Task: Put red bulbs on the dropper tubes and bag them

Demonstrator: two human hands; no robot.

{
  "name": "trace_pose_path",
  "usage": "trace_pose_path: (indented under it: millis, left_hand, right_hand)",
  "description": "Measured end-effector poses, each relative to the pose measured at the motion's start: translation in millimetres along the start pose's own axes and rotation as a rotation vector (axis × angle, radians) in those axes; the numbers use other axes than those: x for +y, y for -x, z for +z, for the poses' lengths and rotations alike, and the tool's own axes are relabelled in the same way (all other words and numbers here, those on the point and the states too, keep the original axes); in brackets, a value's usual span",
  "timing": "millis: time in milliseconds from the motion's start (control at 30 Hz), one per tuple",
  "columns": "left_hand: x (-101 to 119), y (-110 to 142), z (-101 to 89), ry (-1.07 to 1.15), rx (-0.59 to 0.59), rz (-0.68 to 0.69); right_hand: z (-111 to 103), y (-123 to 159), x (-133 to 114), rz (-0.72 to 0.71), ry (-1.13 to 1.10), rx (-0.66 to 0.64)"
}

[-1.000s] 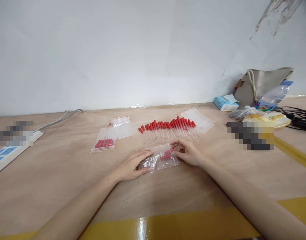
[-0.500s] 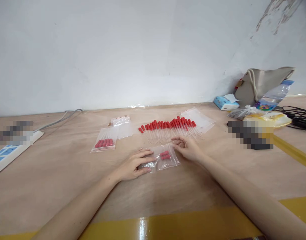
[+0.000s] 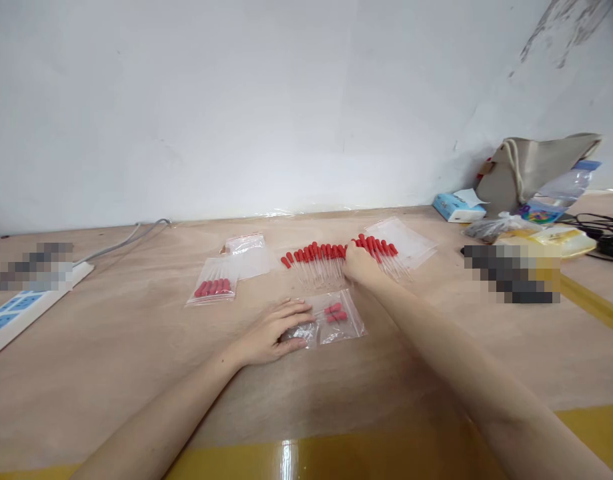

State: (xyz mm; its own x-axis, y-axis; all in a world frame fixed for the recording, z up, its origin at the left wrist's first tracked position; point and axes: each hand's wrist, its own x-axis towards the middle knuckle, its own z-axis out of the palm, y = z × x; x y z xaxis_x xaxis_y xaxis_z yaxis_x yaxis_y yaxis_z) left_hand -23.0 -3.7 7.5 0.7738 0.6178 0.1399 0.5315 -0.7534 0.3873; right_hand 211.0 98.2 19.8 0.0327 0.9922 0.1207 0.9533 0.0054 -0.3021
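Observation:
My left hand [image 3: 279,331] lies with its fingers spread on a clear zip bag [image 3: 356,327], holding it flat against the table. Inside this bag are a pair of droppers with red bulbs [image 3: 336,317]. My right hand [image 3: 360,265] is in the row of loose droppers [image 3: 316,257], its fingers closed at the red bulb of a dropper; the fingertips are partly hidden. The row's bulbs point away from me and its thin clear stems towards me.
Left of the row lies a filled zip bag of droppers [image 3: 213,283] beside more clear bags [image 3: 253,260]. Other clear bags [image 3: 409,243] lie behind the row's right end. A power strip [image 3: 16,310] is at left; a tissue pack [image 3: 459,207], cloth bag [image 3: 541,167] and cables [image 3: 609,240] are at right.
My right hand has left the edge of the zip bag and moved forward into the row of droppers, its fingers closing there. My left hand stays on the bag.

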Motion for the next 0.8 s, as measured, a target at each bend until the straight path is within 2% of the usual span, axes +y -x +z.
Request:
trace_pose_path:
  millis: [133, 200, 300, 400, 467, 633, 800]
  left_hand:
    - [0, 0, -0.6, -0.026, -0.025, 0.002]
    - [0, 0, -0.7, -0.035, -0.027, 0.006]
    - [-1, -1, -0.2, -0.042, -0.024, 0.013]
    - [-1, -1, -0.1, -0.045, -0.027, 0.009]
    - [-1, -1, -0.4, -0.044, -0.031, 0.004]
    - [0, -1, -0.9, -0.057, -0.025, 0.001]
    - [-1, -1, -0.4, -0.059, -0.04, -0.007]
  right_hand:
    - [-13, 10, 0, -0.034, -0.004, 0.031]
    - [-20, 19, 8, -0.094, -0.118, 0.09]
    - [-20, 38, 28, -0.106, -0.499, 0.156]
    - [-8, 56, 46, 0.063, -0.94, 0.158]
    - [1, 64, 52, 0.139, -1.126, 0.178]
    - [16, 74, 46, 0.149, -1.29, 0.194]
    - [20, 83, 33, 0.141, -1.422, 0.091]
